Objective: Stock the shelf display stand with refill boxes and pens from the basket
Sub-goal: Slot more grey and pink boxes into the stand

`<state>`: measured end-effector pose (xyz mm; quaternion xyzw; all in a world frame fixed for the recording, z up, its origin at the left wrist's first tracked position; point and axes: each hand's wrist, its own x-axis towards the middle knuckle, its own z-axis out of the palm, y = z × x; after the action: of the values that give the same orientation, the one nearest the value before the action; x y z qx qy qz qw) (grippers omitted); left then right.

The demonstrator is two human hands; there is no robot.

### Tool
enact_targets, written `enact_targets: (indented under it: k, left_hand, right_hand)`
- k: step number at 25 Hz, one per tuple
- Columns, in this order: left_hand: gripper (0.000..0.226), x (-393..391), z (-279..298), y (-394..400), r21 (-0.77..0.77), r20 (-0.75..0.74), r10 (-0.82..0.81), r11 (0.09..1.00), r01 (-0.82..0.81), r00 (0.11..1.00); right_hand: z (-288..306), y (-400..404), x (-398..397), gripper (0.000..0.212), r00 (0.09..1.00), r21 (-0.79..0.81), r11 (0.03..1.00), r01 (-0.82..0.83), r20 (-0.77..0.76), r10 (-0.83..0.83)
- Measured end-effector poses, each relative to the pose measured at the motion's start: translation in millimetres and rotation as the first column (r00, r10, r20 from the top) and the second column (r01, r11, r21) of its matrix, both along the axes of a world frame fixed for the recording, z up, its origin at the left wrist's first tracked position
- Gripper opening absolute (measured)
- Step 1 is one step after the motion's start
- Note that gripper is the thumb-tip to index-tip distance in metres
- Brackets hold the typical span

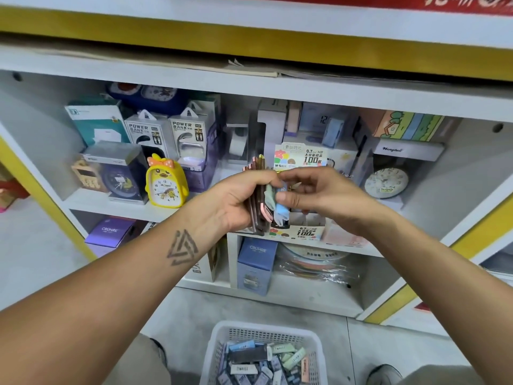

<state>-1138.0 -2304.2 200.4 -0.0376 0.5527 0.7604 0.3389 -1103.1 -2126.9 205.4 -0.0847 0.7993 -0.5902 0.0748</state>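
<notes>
Basket (222, 333) holds refill boxes (261, 359), floor-level.

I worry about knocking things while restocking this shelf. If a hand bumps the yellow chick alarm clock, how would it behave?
The yellow chick clock stands upright near the shelf's front edge, taller than it is deep, so it would probably tip rather than slide. It looks like hollow plastic, likely light. Its clear dial cover might scratch or crack if it fell.
</notes>
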Motion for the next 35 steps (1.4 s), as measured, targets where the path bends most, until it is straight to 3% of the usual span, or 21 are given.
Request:
enact_targets:
  k: [6, 9, 13, 18, 24, 27, 30, 33, 35]
  left_hand:
    - [0.011, 0.9, 7.8, -10.1, 0.057, 0.001, 0.05, 0.997, -0.05, 0.999]
    - [0.007, -1.6, 11.7, -25.0, 0.026, 0.039, 0.15, 0.988, -0.151, 0.988]
    - [0.01, -8.4, 13.8, -50.4, -0.015, 0.034, 0.266, 0.964, -0.265, 0.963]
    - [0.008, -13.3, 14.9, -76.2, -0.111, -0.022, 0.286, 0.952, -0.287, 0.958]
    - [0.01, -10.7, 14.6, -86.9, -0.112, -0.048, 0.228, 0.966, -0.232, 0.973]
    - [0.013, -14.5, 16.3, -92.1, -0.095, -0.087, 0.266, 0.957, -0.274, 0.96]
    - [0.008, -15.0, 19.0, -93.6, -0.034, -0.083, 0.241, 0.969, -0.244, 0.967]
    - [0.005, -18.6, 19.5, -97.0, -0.003, -0.079, 0.222, 0.975, -0.223, 0.972]
    - [0.01, -22.9, 18.4, -101.3, 0.004, -0.06, 0.271, 0.962, -0.272, 0.961]
  right_hand:
    - [6.0, -10.5, -4.6, 0.041, 0.992, -0.154, 0.982, 0.106, -0.045, -0.114]
    - [10.4, -12.5, -8.5, 0.023, 0.983, -0.18, 0.973, 0.145, -0.082, -0.162]
    - [11.0, -19.1, -13.1, 0.015, 0.987, -0.238, 0.962, 0.134, -0.059, -0.151]
    - [2.9, -36.0, -20.3, 0.02, 0.964, -0.089, 0.989, 0.121, -0.226, -0.139]
    - [-0.7, -55.4, -27.9, 0.02, 0.938, -0.069, 0.983, 0.171, -0.293, -0.184]
    - [-1.5, -69.3, -27.8, 0.03, 0.95, 0.208, 0.974, 0.085, -0.312, -0.016]
    - [-3.0, -85.3, -28.6, 0.047, 0.961, 0.446, 0.895, 0.011, -0.252, 0.114]
    - [-0.2, -91.4, -33.1, 0.059, 0.966, 0.401, 0.916, 0.008, -0.239, 0.096]
    - [0.2, -87.4, -41.2, 0.049, 0.958, 0.291, 0.953, 0.081, -0.286, 0.006]
